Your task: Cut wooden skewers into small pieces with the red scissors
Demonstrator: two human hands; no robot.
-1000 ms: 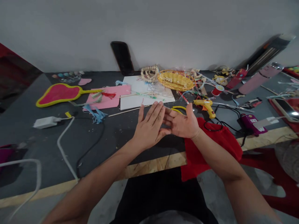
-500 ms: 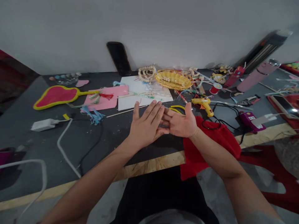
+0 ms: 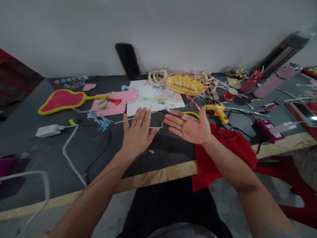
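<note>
My left hand is spread palm down over the dark table, its fingers pointing at the white sheet. It holds nothing. Apart from it, my right hand is turned palm up with its fingers extended and nothing in it. Thin sticks lie behind my left fingers. Just right of my right hand are a yellow glue gun and a red cloth. A yellow strip shows behind my right fingers.
A wicker basket, beads and a phone stand at the back. On the left are a pink-and-yellow fan shape, blue tassels and a white adapter. A pink bottle stands right.
My hands were touching, the left over the right fingers. Now they are apart, the left having moved left. Sticks and small bits between them have come into view.
</note>
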